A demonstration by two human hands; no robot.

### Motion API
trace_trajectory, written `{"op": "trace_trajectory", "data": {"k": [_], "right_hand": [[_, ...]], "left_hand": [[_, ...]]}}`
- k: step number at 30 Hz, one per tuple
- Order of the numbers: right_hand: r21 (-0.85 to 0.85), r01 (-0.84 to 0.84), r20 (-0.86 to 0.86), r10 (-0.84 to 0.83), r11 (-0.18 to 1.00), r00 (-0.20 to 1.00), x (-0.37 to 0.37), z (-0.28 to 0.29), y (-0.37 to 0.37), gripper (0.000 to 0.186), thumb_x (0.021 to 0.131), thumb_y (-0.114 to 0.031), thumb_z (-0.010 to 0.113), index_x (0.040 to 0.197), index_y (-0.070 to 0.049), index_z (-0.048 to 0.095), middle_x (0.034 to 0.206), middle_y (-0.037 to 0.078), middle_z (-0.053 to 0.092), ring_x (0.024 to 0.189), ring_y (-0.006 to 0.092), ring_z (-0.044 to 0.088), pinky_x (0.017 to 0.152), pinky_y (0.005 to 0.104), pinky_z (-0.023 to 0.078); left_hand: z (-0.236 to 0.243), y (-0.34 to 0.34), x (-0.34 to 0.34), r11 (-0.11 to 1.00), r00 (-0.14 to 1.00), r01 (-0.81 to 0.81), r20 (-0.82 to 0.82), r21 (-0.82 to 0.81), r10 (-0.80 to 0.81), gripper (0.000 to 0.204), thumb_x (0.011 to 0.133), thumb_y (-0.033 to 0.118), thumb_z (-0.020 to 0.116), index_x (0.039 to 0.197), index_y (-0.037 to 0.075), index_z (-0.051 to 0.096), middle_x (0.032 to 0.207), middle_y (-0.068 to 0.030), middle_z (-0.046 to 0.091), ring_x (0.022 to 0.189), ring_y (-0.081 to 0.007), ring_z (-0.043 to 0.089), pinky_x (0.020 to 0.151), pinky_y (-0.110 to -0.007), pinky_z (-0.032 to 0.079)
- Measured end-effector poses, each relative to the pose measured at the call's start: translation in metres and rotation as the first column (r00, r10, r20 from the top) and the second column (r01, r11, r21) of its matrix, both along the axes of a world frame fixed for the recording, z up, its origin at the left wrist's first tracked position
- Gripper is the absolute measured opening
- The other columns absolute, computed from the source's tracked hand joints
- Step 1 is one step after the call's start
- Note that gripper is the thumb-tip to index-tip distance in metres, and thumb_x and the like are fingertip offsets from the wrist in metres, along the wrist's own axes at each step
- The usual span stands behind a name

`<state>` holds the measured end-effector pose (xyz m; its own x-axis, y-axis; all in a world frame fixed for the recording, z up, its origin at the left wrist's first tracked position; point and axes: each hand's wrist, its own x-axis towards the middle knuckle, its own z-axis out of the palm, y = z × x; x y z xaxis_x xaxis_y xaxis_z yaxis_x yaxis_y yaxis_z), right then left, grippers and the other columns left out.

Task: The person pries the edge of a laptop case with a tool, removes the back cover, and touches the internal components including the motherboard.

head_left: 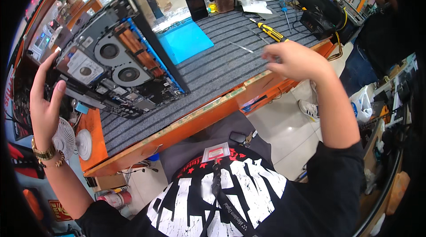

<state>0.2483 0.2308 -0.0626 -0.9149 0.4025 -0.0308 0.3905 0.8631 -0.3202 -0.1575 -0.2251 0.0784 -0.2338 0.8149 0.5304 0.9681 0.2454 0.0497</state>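
Up at the bench's left edge, held the opened laptop (113, 66) tilted, fans showing, left hand (44, 104) gripping its side. Kept the right hand (295, 61) above the front edge, fingers blurred, cannot tell if grasping. Left the yellow screwdriver (271, 32) near the back edge.

Head camera, looking steeply down, close over workbench (230, 66), edges perhaps warped

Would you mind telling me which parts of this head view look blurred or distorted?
In the head view, the right hand is smeared by motion blur at its fingers; the left hand and opened grey laptop with two fans look sharp; the orange-edged workbench bows from fisheye distortion.
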Motion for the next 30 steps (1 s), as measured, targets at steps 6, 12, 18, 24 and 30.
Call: {"op": "trace_trajectory", "data": {"k": [6,12,18,24,30], "right_hand": [[0.016,0.078,-0.113,-0.076,0.997,0.991,-0.09,-0.079,0.031,0.041,0.104,-0.024,0.077,0.137,0.0,0.075,0.118,0.021,0.083,0.115,0.0414,0.079,0.104,0.0487,0.062],[-0.123,0.077,-0.561,-0.133,0.989,0.817,-0.158,-0.123,0.056,0.039,0.106,-0.029,0.076,0.132,0.0,0.076,0.115,0.023,0.081,0.114,0.0419,0.078,0.103,0.052,0.061],[-0.403,-0.271,-0.74,-0.137,0.874,0.658,-0.263,-0.049,0.047,0.057,0.109,-0.049,0.076,0.136,0.0,0.076,0.109,0.014,0.082,0.1,0.0278,0.078,0.091,0.0421,0.062],[-0.333,-0.4,-0.815,-0.047,0.854,0.578,-0.346,0.028,0.037,0.076,0.109,-0.067,0.073,0.152,-0.004,0.07,0.125,0.008,0.079,0.102,0.0165,0.073,0.084,0.0334,0.061],[-0.516,-0.445,-0.772,-0.172,0.732,0.612,-0.395,0.059,0.013,0.099,0.105,-0.081,0.064,0.15,0.006,0.07,0.148,0.026,0.076,0.144,0.0334,0.069,0.122,0.0437,0.05]], "left_hand": [[0.003,0.003,0.007,0.996,0.997,-0.08,0.019,-0.028,0.08,0.058,0.112,0.015,0.069,0.166,-0.003,0.058,0.163,-0.0178,0.067,0.151,-0.026,0.062,0.129,-0.041,0.043],[0.025,0.044,0.026,0.996,0.998,-0.057,0.013,-0.062,0.058,0.054,0.117,0.022,0.068,0.163,-0.004,0.06,0.155,-0.0176,0.071,0.147,-0.0253,0.064,0.127,-0.041,0.044],[0.009,0.004,0.014,0.822,0.96,-0.225,0.265,0.523,0.094,0.066,0.124,0.048,0.053,0.17,0.002,0.053,0.162,-0.0169,0.066,0.15,-0.0275,0.062,0.125,-0.043,0.046],[-0.137,-0.008,-0.035,0.636,0.635,-0.197,0.592,0.746,-0.497,0.061,0.126,0.045,0.05,0.171,0.006,0.042,0.17,-0.0151,0.057,0.154,-0.0302,0.059,0.127,-0.053,0.05],[-0.153,0.042,-0.024,0.571,0.729,-0.159,0.486,0.806,-0.482,0.067,0.116,0.033,0.076,0.167,0.002,0.047,0.158,-0.0099,0.065,0.143,-0.0237,0.063,0.123,-0.043,0.049]]}}
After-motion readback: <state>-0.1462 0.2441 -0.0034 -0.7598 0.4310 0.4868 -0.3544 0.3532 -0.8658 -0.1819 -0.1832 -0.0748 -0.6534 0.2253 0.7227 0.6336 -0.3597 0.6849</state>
